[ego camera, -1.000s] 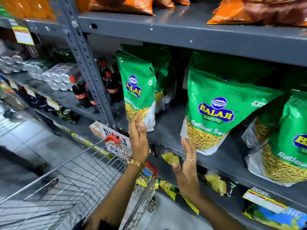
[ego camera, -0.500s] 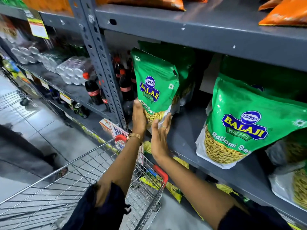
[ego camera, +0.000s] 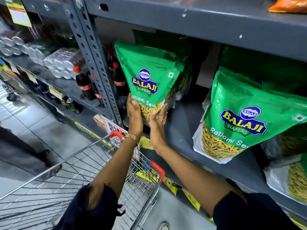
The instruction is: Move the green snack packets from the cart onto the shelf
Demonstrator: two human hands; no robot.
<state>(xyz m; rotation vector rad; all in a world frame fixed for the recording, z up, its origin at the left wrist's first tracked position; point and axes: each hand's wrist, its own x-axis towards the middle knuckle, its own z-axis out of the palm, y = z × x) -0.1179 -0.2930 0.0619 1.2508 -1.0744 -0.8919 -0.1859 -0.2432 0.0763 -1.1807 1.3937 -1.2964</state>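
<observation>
Both hands had closed in on the left-hand green packet [ego camera: 150, 77] since the earlier frames, where the right hand had been beside the large packet further right; the view had also drawn nearer to the shelf [ego camera: 186, 128].

Taking the grey slotted upright [ego camera: 93, 58] as the landmark: left of it stood cola bottles [ego camera: 83, 83] and wrapped can packs [ego camera: 61, 63]. Below and in front of it, the wire cart [ego camera: 69, 171] showed a bare mesh floor in the part visible, with no green packets seen inside; its near end lay out of view.

Just right of the upright, the left hand [ego camera: 134, 116] pressed the packet's lower left edge, fingers [ego camera: 131, 103] together and flat against the film. The right hand [ego camera: 157, 123] met the lower right corner, its fingers [ego camera: 163, 112] extended and together, palm open rather than clamped. The packet stood upright on the shelf, leaning slightly, with more green packets behind it.

Further right of the upright, well apart from the hands, a second large green packet [ego camera: 245, 113] stood on the same shelf, with others beyond it at the frame edge.

Judged from this, transfer appeared nearly complete: several packets were shelved and the present one was being squared up. Whether any remained in the cart could not be told.
</observation>
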